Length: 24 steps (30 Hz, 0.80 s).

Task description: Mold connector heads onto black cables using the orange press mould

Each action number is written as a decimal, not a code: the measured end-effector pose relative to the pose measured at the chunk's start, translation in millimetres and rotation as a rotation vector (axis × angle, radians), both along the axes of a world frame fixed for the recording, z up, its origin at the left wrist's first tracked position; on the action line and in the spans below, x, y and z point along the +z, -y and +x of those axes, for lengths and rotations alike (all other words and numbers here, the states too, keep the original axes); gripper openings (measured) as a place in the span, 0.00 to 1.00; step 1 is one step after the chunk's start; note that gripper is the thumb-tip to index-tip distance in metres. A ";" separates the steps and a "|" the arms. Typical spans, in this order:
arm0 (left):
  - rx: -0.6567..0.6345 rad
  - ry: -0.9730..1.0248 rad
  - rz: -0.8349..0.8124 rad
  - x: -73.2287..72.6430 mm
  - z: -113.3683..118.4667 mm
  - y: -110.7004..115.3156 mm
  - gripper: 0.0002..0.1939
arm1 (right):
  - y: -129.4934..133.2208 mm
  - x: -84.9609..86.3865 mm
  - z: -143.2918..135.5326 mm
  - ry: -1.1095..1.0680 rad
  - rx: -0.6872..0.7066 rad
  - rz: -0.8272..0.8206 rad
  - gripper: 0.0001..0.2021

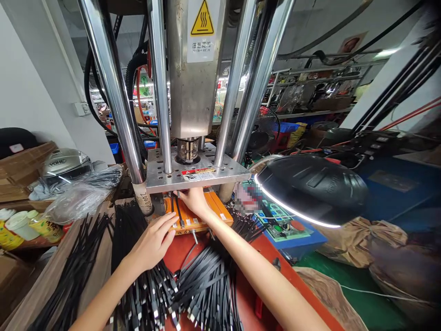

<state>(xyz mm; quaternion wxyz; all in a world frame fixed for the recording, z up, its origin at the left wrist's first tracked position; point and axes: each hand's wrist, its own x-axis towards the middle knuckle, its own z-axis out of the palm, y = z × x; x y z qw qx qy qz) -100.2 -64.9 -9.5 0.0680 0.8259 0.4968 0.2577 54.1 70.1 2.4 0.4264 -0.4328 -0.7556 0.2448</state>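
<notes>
An orange mould block (pixel 215 207) with slots sits under the raised metal plate (pixel 158 181) of a press. Two thin black cables (pixel 179 214) lie across its left part. My right hand (pixel 195 202) reaches under the plate, its thumb and fingers closed at the far end of a cable; the fingertips are partly hidden. At the block's left front edge rests my left hand (pixel 155 239), fingers stretched out beside the cables and holding nothing visible. Bundles of black flat cables (pixel 210 285) with metal plugs lie in front of the block, below my hands.
Steel columns (pixel 158 92) flank the press head (pixel 193 101), which bears a heat warning label. To the right are a lit black lamp (pixel 310 191) and a blue control box (pixel 303 241) with buttons. More black cables (pixel 79 257) lie on the left, near a helmet (pixel 65 161).
</notes>
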 end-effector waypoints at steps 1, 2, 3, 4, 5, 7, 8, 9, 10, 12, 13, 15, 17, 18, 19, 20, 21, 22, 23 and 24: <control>0.000 -0.041 0.007 -2.9 -1.0 -2.7 0.21 | 11.3 -1.2 6.8 0.015 0.015 0.030 0.04; -0.003 -0.082 0.020 -5.9 -2.0 -3.8 0.21 | 24.2 -3.4 14.1 0.045 0.057 0.063 0.03; -0.008 -0.128 0.040 -8.8 -2.9 -3.3 0.22 | 37.9 -6.5 21.3 0.101 0.121 0.107 0.03; -0.011 -0.177 0.065 -11.1 -3.3 -1.6 0.22 | 51.4 -10.3 28.0 0.175 0.182 0.168 0.04; -0.011 -0.228 0.089 -12.9 -3.2 1.2 0.23 | 64.0 -14.5 33.9 0.261 0.218 0.241 0.04; -0.010 -0.319 0.130 -14.2 -0.8 8.1 0.25 | 83.9 -21.9 41.9 0.434 0.210 0.390 0.08; 0.004 -0.349 0.144 -13.8 1.7 11.5 0.26 | 90.7 -24.2 44.1 0.498 0.174 0.443 0.10; 0.030 -0.367 0.152 -12.8 4.8 14.4 0.27 | 95.4 -25.0 45.4 0.539 0.136 0.464 0.12; 0.064 -0.376 0.154 -11.1 8.6 16.6 0.27 | 98.2 -24.2 45.9 0.573 0.122 0.462 0.14; 0.141 -0.378 0.142 -6.2 16.7 17.8 0.29 | 99.2 -18.3 45.8 0.640 0.143 0.414 0.19; 0.175 -0.376 0.128 -3.1 20.5 16.2 0.30 | 97.5 -13.9 45.3 0.666 0.153 0.378 0.21; 0.218 -0.382 0.091 3.7 26.1 7.7 0.31 | 90.0 -4.5 42.9 0.713 0.174 0.298 0.22; 0.260 -0.398 0.040 9.5 28.6 -8.2 0.30 | 77.0 2.8 37.2 0.758 0.191 0.218 0.23; 0.288 -0.406 0.005 11.4 28.9 -18.4 0.30 | 68.7 5.2 32.8 0.786 0.193 0.174 0.23; 0.320 -0.412 -0.033 12.7 28.7 -29.5 0.31 | 59.6 6.7 27.5 0.818 0.191 0.131 0.24; 0.354 -0.414 -0.068 13.3 28.2 -40.9 0.31 | 50.2 7.6 21.5 0.847 0.179 0.092 0.25; 0.383 -0.413 -0.094 13.3 27.4 -52.1 0.31 | 40.5 8.0 15.3 0.871 0.161 0.061 0.25; 0.405 -0.410 -0.110 13.0 26.6 -62.8 0.30 | 31.0 8.1 9.1 0.888 0.142 0.038 0.26; 0.422 -0.404 -0.115 12.4 25.6 -72.6 0.30 | 21.6 7.9 3.5 0.898 0.124 0.022 0.26; 0.432 -0.400 -0.115 11.9 24.6 -81.5 0.29 | 12.4 7.7 -1.3 0.905 0.112 0.013 0.26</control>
